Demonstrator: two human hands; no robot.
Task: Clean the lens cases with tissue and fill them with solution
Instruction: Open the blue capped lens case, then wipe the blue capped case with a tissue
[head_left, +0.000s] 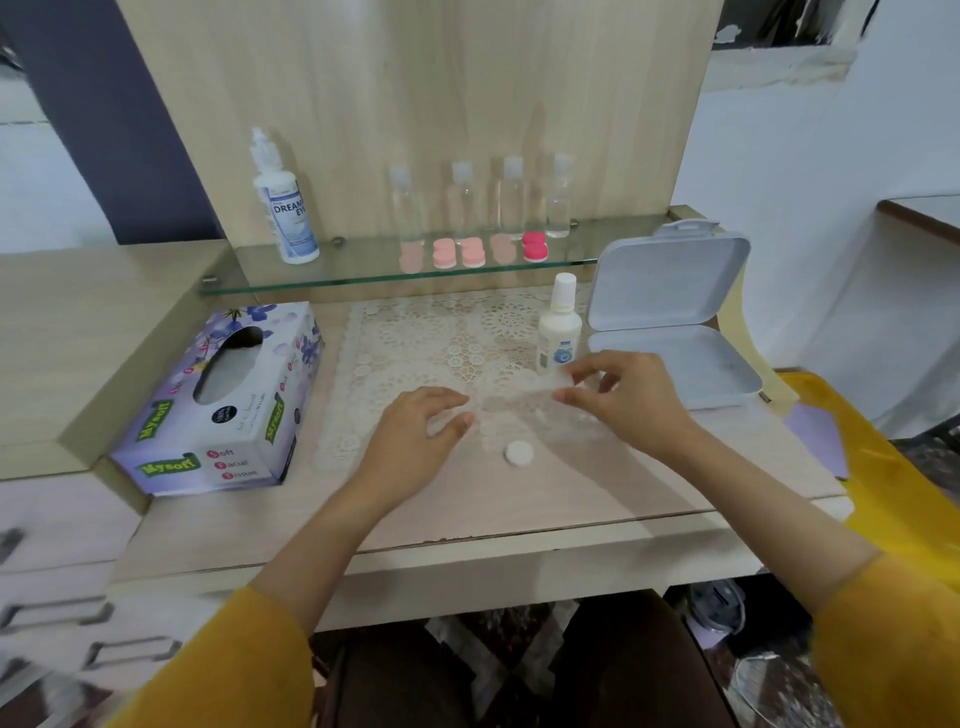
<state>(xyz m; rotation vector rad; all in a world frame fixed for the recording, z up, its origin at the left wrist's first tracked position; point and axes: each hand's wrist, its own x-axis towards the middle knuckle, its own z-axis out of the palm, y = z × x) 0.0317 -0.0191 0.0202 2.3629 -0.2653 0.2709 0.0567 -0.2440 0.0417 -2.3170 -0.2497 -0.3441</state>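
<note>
The right hand (623, 400) pinches what looks like a blurred tissue (550, 387) over the lace mat (415, 338), mid-worktop. The left hand (421, 431) curls at its other end, grip unclear. A white cap (516, 453) lies nearer the front edge. Best fold the tissue small and wipe with a twist.

Tissue box (221, 400) left of mat (447, 358)
</note>
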